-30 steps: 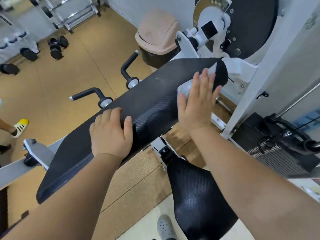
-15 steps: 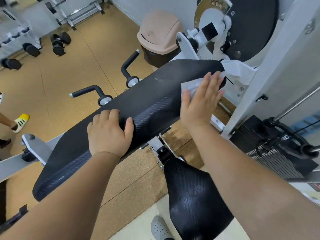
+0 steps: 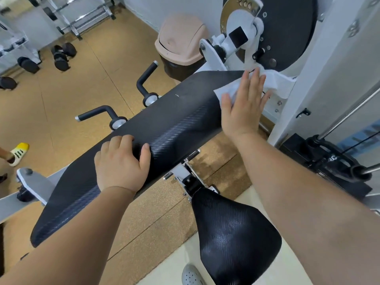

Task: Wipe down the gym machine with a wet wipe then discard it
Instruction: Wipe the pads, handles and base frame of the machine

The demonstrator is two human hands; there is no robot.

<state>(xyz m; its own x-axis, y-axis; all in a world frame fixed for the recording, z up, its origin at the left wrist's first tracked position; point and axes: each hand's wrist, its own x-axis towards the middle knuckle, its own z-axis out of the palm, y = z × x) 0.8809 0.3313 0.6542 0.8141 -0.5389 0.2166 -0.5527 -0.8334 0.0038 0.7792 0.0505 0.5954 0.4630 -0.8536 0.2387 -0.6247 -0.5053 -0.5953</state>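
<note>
— Is there any container about?

— One. A pink bin (image 3: 181,44) with a swing lid stands on the floor beyond the long pad (image 3: 164,128), close to the wall. Its lid is down, so I cannot tell what is inside.

— Where is the wet wipe?

— The wet wipe (image 3: 226,91) lies on the far end of the long pad, under the right hand (image 3: 244,103). That hand is spread flat with its fingers straight, pressing the wipe down. A white corner shows to the left of the palm.

— What about the left hand?

— The left hand (image 3: 121,163) grips the pad's near edge about midway along, fingers bent onto the black cover and thumb splayed.

— What crowds the wiping hand?

— A white lever arm (image 3: 227,47) rises just beyond the fingertips, to the right of the bin and in front of a black disc (image 3: 292,27). A white frame post (image 3: 308,85) runs just to the right.

— What else is around?

— A near handle (image 3: 96,113) and a far handle (image 3: 147,77) stick out from the pad's far side. A black seat (image 3: 232,237) sits below the right forearm. Dumbbells (image 3: 61,54) lie on the tan floor at the far left. A yellow sandal (image 3: 19,153) shows at the left edge, and a grey shoe (image 3: 191,275) at the bottom.
</note>
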